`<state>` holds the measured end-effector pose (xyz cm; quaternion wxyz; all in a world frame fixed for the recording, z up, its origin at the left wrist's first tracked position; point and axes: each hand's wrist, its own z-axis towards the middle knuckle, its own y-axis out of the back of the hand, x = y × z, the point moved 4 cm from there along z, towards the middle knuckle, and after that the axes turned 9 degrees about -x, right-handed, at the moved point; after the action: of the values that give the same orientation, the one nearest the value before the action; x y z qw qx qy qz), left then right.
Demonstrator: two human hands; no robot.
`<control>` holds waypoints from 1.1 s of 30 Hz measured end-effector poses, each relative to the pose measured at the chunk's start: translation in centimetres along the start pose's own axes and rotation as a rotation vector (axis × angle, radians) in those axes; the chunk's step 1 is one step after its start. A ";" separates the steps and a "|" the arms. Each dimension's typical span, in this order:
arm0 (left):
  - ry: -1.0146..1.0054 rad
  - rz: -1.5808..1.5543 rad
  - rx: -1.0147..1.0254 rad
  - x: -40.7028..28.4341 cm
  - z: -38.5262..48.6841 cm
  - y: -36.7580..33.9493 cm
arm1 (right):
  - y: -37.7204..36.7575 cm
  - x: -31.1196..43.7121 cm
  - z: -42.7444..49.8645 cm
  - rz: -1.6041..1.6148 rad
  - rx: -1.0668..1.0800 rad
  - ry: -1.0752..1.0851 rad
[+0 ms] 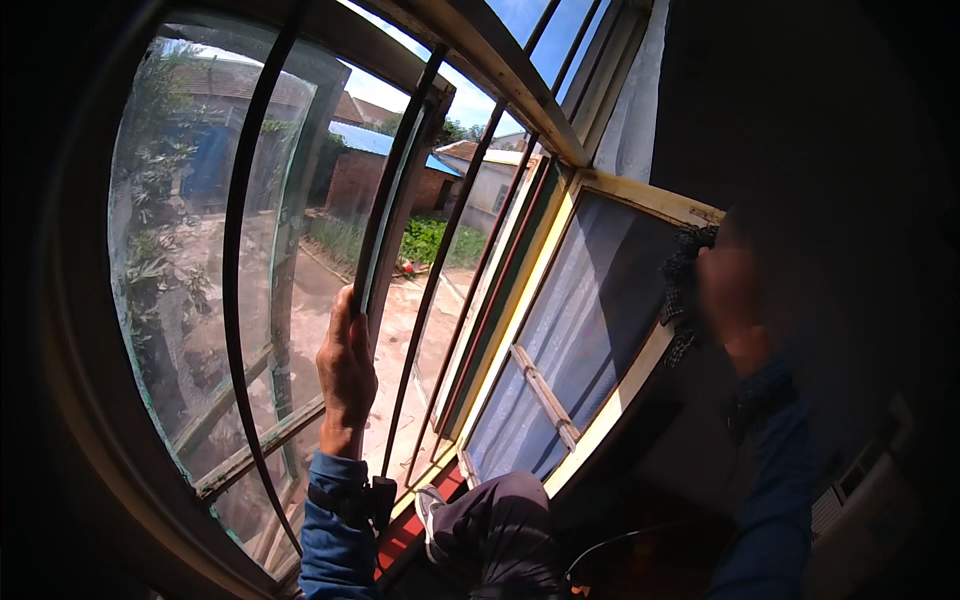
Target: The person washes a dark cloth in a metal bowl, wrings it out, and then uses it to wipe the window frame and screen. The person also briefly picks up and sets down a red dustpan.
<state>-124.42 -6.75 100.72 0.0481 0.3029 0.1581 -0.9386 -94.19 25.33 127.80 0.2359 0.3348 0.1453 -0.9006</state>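
Note:
My left hand (348, 371) is wrapped around a dark vertical window bar (390, 169) left of the middle of the view. At the right, my right hand (731, 289) presses a dark, crumpled cloth (681, 281) against the outer edge of an open window sash (652, 199). That sash has a pale yellow wooden frame and a glass pane (592, 292) showing reflections of a patterned curtain. The far side of my right hand is lost in shadow and blur.
More metal bars (238, 225) cross the window opening. Beyond them stands another glazed sash (281, 225) with peeling green paint. My shoe (429, 510) rests on a red sill (397, 536). A thin cable (615, 536) hangs lower right. Outside are a yard and brick buildings.

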 end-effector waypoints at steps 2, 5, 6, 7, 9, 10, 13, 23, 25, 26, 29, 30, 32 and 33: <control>0.033 -0.006 0.012 0.0 0.0 -0.1 | 0.5 4.2 -4.7 -0.015 0.017 0.085; 0.060 -0.057 0.018 0.0 0.0 -0.3 | 0.9 10.5 -12.6 0.172 0.078 0.025; 0.061 -0.053 0.016 0.0 -0.1 -0.2 | 1.0 12.4 -15.1 0.251 0.091 0.009; 0.057 -0.052 0.014 0.1 -0.1 -0.3 | 1.3 14.2 -17.7 0.353 0.125 0.026; 0.061 -0.040 0.039 0.3 -0.1 -0.3 | 1.4 17.7 -22.7 1.031 0.379 -0.101; 0.063 -0.033 0.052 0.4 -0.2 -0.2 | 1.7 19.4 -24.6 1.734 0.526 -0.296; 0.094 -0.084 0.096 0.9 0.1 -0.2 | 4.4 22.3 -28.7 0.762 0.590 0.385; 0.112 -0.057 0.124 0.9 -0.1 -0.1 | 3.9 3.6 -8.6 0.445 -0.088 -0.150; 0.088 -0.059 0.097 0.6 0.0 -0.2 | 3.7 -0.6 -2.9 0.275 -0.244 -0.146; 0.083 -0.036 0.088 0.5 -0.1 -0.1 | 3.1 -2.4 -1.1 0.364 -0.125 -0.328; 0.132 -0.059 0.083 0.4 -0.2 -0.1 | 3.0 -3.5 3.8 0.177 -0.350 -0.054; 0.190 -0.080 0.112 0.5 -0.3 -0.1 | 2.2 -3.4 4.5 0.164 -0.289 -0.026; 0.136 -0.136 0.090 0.3 -0.2 0.0 | 0.3 -2.9 4.8 0.122 -0.183 0.015; 0.109 -0.066 0.086 0.3 -0.2 0.1 | -0.5 -2.7 4.6 0.129 -0.227 0.020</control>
<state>-124.53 -6.81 100.39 -0.0048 0.3498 0.1298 -0.9278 -95.10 24.71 133.05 0.3284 0.3234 0.2269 -0.8579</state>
